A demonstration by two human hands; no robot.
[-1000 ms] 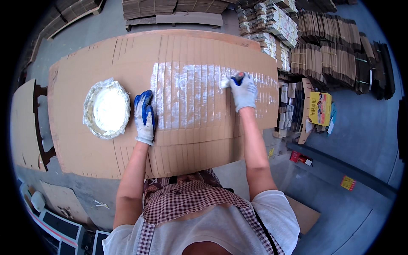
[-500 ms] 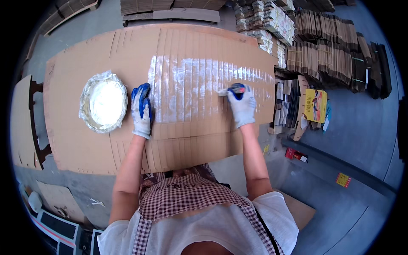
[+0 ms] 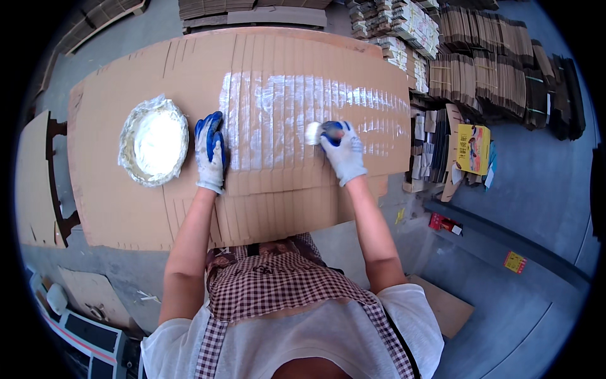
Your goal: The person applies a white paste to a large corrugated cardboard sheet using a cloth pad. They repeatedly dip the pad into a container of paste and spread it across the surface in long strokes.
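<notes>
My right hand (image 3: 343, 151), in a white glove with blue palm, grips a brush (image 3: 312, 133) whose pale bristles point left and touch the cardboard. Beneath it, a large brown cardboard sheet (image 3: 265, 211) carries shiny white streaks of wet paste (image 3: 278, 104) along its ribs. My left hand (image 3: 210, 151), gloved alike, lies with fingers stretched out on the sheet at the left border of the pasted area. Just left of that hand stands a round basin (image 3: 128, 158) lined with crinkled film, holding white paste (image 3: 156, 142).
Bundled flat cartons (image 3: 483, 82) are stacked at the far right. A yellow box (image 3: 473, 148) sits right of the table beside more folded cardboard (image 3: 429, 145). Flat boards (image 3: 278, 18) lie beyond the far edge. A brown panel (image 3: 38, 183) stands at the left.
My right hand has moved left with the brush, across the pasted ribs. The left hand stays at the same border of the paste. The whole view has shifted slightly.
</notes>
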